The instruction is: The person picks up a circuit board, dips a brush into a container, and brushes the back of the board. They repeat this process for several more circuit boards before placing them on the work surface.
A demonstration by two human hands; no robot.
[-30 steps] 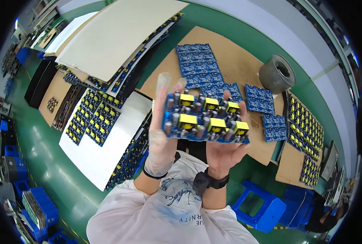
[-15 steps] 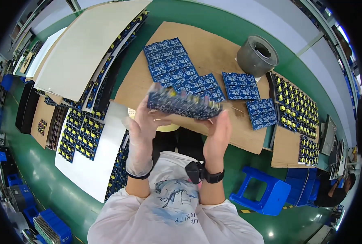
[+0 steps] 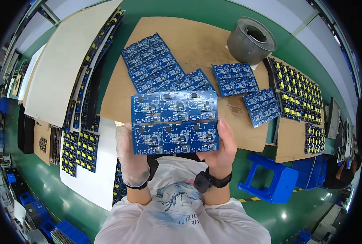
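Between my two hands I hold a blue circuit board panel (image 3: 175, 123), its solder side facing up toward me. My left hand (image 3: 129, 152), in a thin clear glove, grips the panel's left edge, with some fingers hidden beneath it. My bare right hand (image 3: 220, 148) closes on the lower right edge, thumb along the side and fingers under the board. Beyond the panel, more blue circuit boards (image 3: 150, 61) lie in overlapping rows on a cardboard-covered table (image 3: 189, 32). Two separate boards, one upper (image 3: 235, 79) and one lower (image 3: 262, 107), rest to the right.
A grey metal pot (image 3: 250, 42) stands at the table's far right. Boards with yellow parts (image 3: 297, 89) fill cardboard at right and lie on a white sheet (image 3: 87, 185) at left, near a tall layered stack (image 3: 67, 61). A blue stool (image 3: 270, 179) stands at lower right; a person (image 3: 339, 175) is beyond.
The panel has turned from nearly edge-on, with its yellow parts showing, to solder side facing me. Both hands have come slightly lower with it, and the whole view has shifted a little.
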